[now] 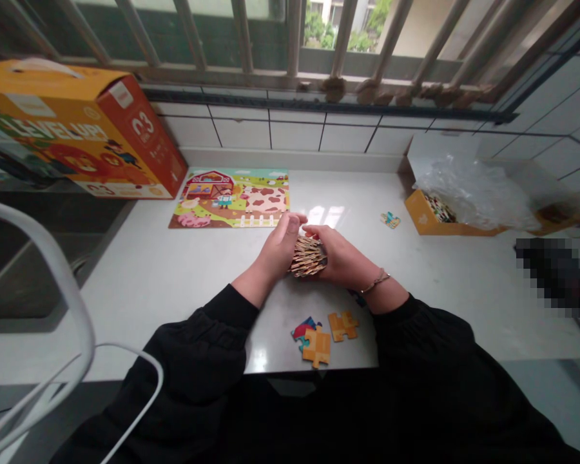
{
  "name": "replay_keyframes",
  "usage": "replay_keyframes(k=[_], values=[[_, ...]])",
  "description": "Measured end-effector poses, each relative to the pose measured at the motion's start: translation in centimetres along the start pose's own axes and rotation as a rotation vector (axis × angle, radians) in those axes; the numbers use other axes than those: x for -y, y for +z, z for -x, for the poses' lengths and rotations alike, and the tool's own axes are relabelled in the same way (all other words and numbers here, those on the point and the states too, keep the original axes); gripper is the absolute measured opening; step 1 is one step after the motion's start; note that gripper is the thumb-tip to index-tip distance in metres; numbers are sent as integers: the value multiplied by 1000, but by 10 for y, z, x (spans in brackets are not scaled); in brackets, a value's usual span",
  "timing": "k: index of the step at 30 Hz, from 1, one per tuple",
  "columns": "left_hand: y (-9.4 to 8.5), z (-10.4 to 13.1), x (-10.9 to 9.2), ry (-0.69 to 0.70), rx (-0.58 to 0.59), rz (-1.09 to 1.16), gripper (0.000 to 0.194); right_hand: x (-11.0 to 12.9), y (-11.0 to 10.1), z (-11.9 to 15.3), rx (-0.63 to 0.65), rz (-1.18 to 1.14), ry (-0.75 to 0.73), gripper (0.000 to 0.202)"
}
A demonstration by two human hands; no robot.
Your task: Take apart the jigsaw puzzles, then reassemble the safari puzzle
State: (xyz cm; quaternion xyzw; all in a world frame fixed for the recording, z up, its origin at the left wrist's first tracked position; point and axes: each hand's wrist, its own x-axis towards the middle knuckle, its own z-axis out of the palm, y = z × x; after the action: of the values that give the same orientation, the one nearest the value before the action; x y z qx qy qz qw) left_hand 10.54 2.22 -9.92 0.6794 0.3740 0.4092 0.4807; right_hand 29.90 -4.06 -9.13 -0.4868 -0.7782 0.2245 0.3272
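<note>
Over the counter, the left hand and right hand cup a stack of puzzle pieces between curled fingers, apparently squaring it, and the next move calls for even pressure.

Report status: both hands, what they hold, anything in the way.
Left hand and right hand closed around puzzle-piece stack. Stack edges facing camera. Possible clutter: loose pieces on counter, nearer the body than the hands.
</note>
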Motion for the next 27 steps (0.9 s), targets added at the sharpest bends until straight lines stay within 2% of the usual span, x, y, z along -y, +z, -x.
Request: replay_keyframes(k=[6,9,11,15,17,20,22,25,27], values=[[16,0,-3,-28,20,130,75,9,0,-6,18,13,32,82],[10,1,-7,-69,131,122,77,9,-3,-6,-2,-22,46,73],[2,1,-7,-41,235,60,80,7,-5,-5,-13,-35,44,70],[-9,0,-5,105,359,-140,124,0,-6,0,-34,-37,29,76],[-11,-1,-3,139,372,-192,130,-4,-7,3,-48,-38,5,84],[-13,-2,0,129,375,-207,121,-11,-14,9,-41,-13,-12,99],[-14,-2,1,121,375,-199,109,-15,-22,12,-15,31,49,106],[-13,0,-2,152,381,-193,91,-17,-31,14,40,91,147,103],[-10,2,-6,188,379,-210,83,-15,-37,14,75,89,144,96]])
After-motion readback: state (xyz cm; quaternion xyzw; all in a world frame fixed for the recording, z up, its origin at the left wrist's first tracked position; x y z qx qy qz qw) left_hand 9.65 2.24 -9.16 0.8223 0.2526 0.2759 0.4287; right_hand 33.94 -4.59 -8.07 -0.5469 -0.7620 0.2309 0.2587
